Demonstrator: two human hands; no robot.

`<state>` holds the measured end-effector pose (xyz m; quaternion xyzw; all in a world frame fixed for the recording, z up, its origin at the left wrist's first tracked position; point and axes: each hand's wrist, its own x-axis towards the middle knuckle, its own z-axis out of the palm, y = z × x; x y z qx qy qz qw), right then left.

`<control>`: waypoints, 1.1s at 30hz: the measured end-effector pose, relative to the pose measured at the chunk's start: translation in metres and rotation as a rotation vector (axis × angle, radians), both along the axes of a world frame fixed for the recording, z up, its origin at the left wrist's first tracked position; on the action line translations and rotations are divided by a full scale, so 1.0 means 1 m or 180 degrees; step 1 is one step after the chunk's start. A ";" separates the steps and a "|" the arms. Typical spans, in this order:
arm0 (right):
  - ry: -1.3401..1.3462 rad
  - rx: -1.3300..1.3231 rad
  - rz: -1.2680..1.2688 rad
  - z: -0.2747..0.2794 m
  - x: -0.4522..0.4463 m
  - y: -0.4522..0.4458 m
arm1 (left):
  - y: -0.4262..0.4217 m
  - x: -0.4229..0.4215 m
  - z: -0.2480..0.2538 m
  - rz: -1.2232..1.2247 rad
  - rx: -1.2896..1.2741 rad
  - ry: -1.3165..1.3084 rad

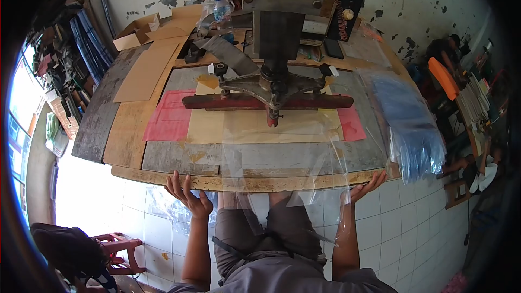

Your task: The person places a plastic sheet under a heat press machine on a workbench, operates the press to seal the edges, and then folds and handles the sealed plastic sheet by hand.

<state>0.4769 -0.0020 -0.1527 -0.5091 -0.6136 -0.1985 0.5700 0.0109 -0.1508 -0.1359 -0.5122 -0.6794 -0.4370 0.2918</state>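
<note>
My left hand (190,195) rests against the front edge of the wooden table (125,172), fingers spread and pointing up, holding nothing. At the right part of the same edge is my right hand (367,187), its fingers apart and touching the edge. Between the hands, a clear plastic sheet (287,168) lies over the grey plate and hangs past the front edge. Above the sheet's back part stands a press with a red bar (320,102). Yellowish and pink sheets (168,116) lie beneath the bar.
Stacked clear plastic sheets (407,119) lie at the table's right. Cardboard (146,73), a water bottle (221,10) and a phone (334,48) are further back. A red stool (122,249) stands at lower left. Other people (445,51) are at far right.
</note>
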 end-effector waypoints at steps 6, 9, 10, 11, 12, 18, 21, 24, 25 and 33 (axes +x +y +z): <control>0.0094 -0.0014 -0.0009 0.001 -0.003 0.001 | 0.001 0.000 -0.001 -0.0009 0.0039 -0.0020; 0.0040 -0.0058 -0.0041 0.003 -0.003 -0.001 | 0.003 0.000 0.000 -0.0052 0.0103 -0.0008; 0.0050 -0.0050 -0.0038 0.001 -0.002 -0.001 | 0.003 0.000 0.000 -0.0062 0.0104 -0.0018; 0.0060 -0.0044 -0.0027 0.000 -0.001 0.000 | 0.003 0.000 0.000 -0.0065 0.0102 -0.0027; 0.0075 -0.0036 -0.0015 -0.001 -0.001 0.001 | 0.003 0.000 0.000 -0.0065 0.0103 -0.0032; 0.0084 0.0088 0.0012 -0.004 0.001 0.006 | 0.004 -0.001 -0.002 -0.0019 0.0121 -0.0003; -0.0055 0.0072 -0.0101 -0.002 0.002 0.005 | 0.005 -0.002 -0.004 -0.0021 0.0159 0.0012; -0.0107 0.0050 -0.0219 -0.001 0.001 0.004 | 0.007 -0.002 -0.005 -0.0028 0.0207 0.0038; -0.0140 0.0034 -0.0240 0.000 0.002 0.004 | 0.007 -0.002 -0.005 -0.0031 0.0222 0.0043; -0.0143 0.0065 -0.0243 -0.003 0.002 0.005 | 0.007 -0.004 -0.007 -0.0015 0.0226 0.0038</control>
